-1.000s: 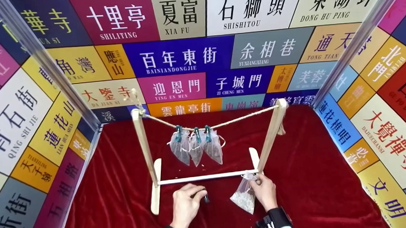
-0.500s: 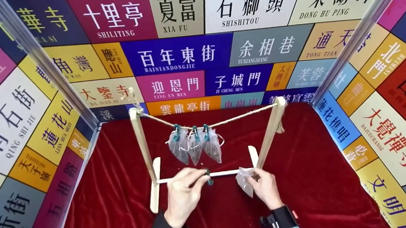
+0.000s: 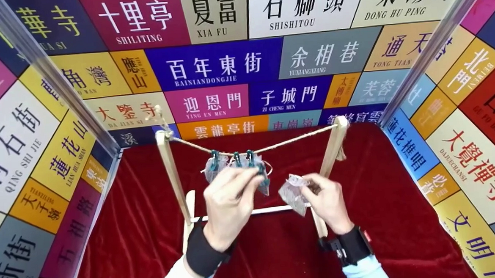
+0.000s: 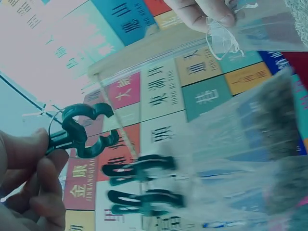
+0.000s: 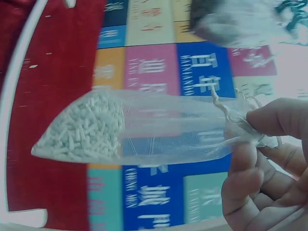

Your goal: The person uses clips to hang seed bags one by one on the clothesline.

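My left hand (image 3: 230, 205) pinches a dark green clothespin (image 4: 79, 132) between thumb and fingers; in the left wrist view its curved ends are spread apart with nothing between them. My right hand (image 3: 329, 202) grips the gathered neck of a sheer drawstring bag (image 5: 168, 125), whose lower end holds pale rod-shaped pellets. Three similar bags (image 3: 212, 172) hang from the rope (image 3: 298, 142) by green clothespins (image 4: 144, 199). In the head view, my left hand hides much of the hanging bags. The held bag is to the right of them, apart from the rope.
A wooden frame (image 3: 333, 151) with two posts and a low white crossbar (image 3: 276, 210) carries the sagging rope. Red velvet cloth (image 3: 279, 256) covers the table. Panels printed with coloured signs (image 3: 214, 64) stand at the back and both sides.
Both hands have risen and moved forward toward the rope, the left with the clothespin, the right with the bag. The left hand now covers part of the hanging bags.
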`<control>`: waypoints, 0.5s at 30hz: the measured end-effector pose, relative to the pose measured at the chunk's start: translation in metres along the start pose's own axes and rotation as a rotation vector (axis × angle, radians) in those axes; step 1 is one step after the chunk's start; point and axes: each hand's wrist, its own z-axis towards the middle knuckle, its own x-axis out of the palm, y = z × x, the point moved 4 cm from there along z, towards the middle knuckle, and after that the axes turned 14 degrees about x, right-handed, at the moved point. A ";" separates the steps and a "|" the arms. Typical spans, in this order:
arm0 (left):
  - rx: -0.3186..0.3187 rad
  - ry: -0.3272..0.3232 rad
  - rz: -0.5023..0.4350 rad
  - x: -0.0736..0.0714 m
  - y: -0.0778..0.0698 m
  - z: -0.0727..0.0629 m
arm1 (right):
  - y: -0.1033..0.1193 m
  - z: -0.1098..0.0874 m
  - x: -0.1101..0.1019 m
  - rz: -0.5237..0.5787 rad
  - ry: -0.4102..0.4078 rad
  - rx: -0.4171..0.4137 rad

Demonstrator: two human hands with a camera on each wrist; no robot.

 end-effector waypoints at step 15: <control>-0.064 0.024 0.174 0.025 0.022 0.038 | 0.070 0.036 -0.010 0.129 -0.015 -0.160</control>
